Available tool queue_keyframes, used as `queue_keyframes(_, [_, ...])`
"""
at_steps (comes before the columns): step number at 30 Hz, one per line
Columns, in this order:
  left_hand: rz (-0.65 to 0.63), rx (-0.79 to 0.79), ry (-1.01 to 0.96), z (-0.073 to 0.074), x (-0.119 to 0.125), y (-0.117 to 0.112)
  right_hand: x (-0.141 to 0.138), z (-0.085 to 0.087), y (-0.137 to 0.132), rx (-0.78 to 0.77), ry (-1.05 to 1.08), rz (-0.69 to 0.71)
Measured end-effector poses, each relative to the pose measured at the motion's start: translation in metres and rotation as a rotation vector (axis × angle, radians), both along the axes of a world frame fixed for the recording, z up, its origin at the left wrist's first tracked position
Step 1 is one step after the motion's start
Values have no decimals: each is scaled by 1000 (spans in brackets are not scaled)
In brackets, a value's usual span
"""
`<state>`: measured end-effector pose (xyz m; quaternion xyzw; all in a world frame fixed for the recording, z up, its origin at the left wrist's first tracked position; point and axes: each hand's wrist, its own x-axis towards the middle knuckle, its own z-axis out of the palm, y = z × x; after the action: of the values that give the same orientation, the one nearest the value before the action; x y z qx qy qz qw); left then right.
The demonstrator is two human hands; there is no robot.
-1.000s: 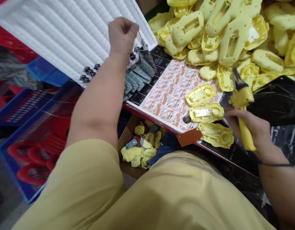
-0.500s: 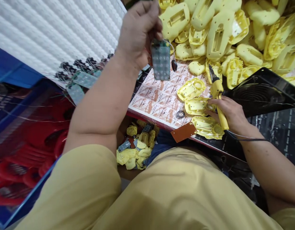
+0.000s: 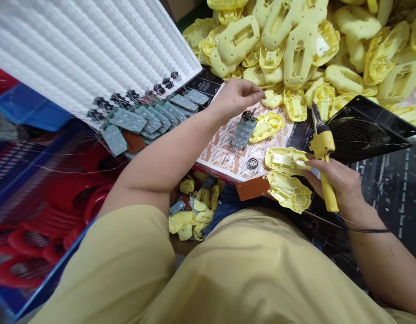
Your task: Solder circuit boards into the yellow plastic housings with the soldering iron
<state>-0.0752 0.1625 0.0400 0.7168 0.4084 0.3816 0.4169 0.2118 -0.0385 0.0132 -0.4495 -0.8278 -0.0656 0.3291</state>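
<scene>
Placing the circuit board [image 3: 243,133] seems in hand: left hand [image 3: 237,96] pinched, on what I can't tell; right hand [image 3: 343,181] clasping a yellow tool [image 3: 323,143]. Next calls for steadiness.

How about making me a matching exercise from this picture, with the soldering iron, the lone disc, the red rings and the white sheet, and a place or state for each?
Column one
1. Soldering iron
2. Lone disc
3. Red rings
4. White sheet

Column two
A. In a blue crate
B. Has green boards lined up along its edge
C. In the right hand
D. On the patterned mat

Right pairs: 1-C, 2-D, 3-A, 4-B
</scene>
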Motion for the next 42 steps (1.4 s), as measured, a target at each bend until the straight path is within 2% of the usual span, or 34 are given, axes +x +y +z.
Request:
queue_keyframes(2, [-56,61,117,-3,-9,8,-1,-1,-7,-18,50,-55])
queue_keyframes(4, [-51,163,281,-4,-19,1,2,0,-14,-21,68,-80])
queue_keyframes(7, [86,367,537,-4,-22,-36,9,0,-21,16,44,-16])
queue_keyframes(9, [131,443,703,-4,-12,-66,13,0,-23,17,44,19])
queue_keyframes(12, [85,380,927,-5,11,-93,13,0,-24,48,59,22])
queue_keyframes(14, [51,270,976,-5,20,-93,10,1,-25,86,49,24])
queue_keyframes(15, [36,198,938,-5,21,-87,9,1,-26,88,48,22])
queue_keyframes(17, [22,30,724,-2,12,-70,9,0,-29,48,61,13])
queue_keyframes(21, [160,-309,69,18,-25,-31,13,-2,-33,-27,99,5])
queue_keyframes(23, [238,-390,-171,29,-39,-25,13,-2,-34,-34,118,7])
queue_keyframes(25, [242,-388,-287,33,-43,-32,9,2,-33,-47,156,15])
queue_keyframes(27, [186,-349,-288,27,-36,-53,0,7,-31,-61,212,19])
queue_keyframes(32, [-5,-201,-277,-21,3,-122,-35,16,-25,-112,451,20])
queue_keyframes(35, [-56,-92,-284,-40,23,-152,-57,17,-21,-130,512,5])
queue_keyframes(39, [-97,79,-173,-44,33,-169,-68,19,-19,-4,515,-93])
queue_keyframes(42, [-65,374,18,-35,27,-165,-63,20,-20,26,536,-156])
